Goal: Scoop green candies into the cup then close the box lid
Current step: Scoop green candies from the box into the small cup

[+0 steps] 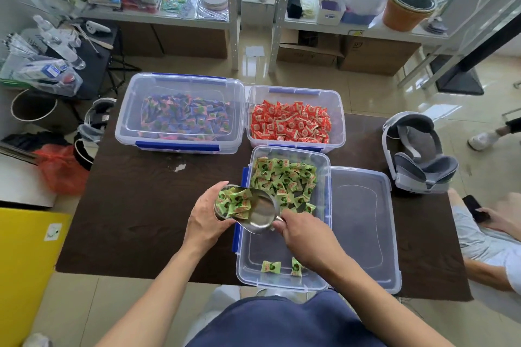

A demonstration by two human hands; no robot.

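A clear plastic box (327, 177) with blue clips stands open near the table's front edge. Green wrapped candies (284, 177) fill its far half, and two lie loose at its near end. My left hand (203, 220) grips a clear cup (225, 203) full of green candies, held just left of the box. In my right hand (304, 236) is a metal scoop (263, 213), its mouth tilted against the cup's rim. The box's clear lid (363, 222) lies flat on the table to the right of the box.
Behind are a closed box of purple candies (180, 115) and an open box of red candies (293, 121). A grey headset (417, 155) rests at the table's right. Another person sits on the floor at the right (490, 236). Metal shelves stand behind.
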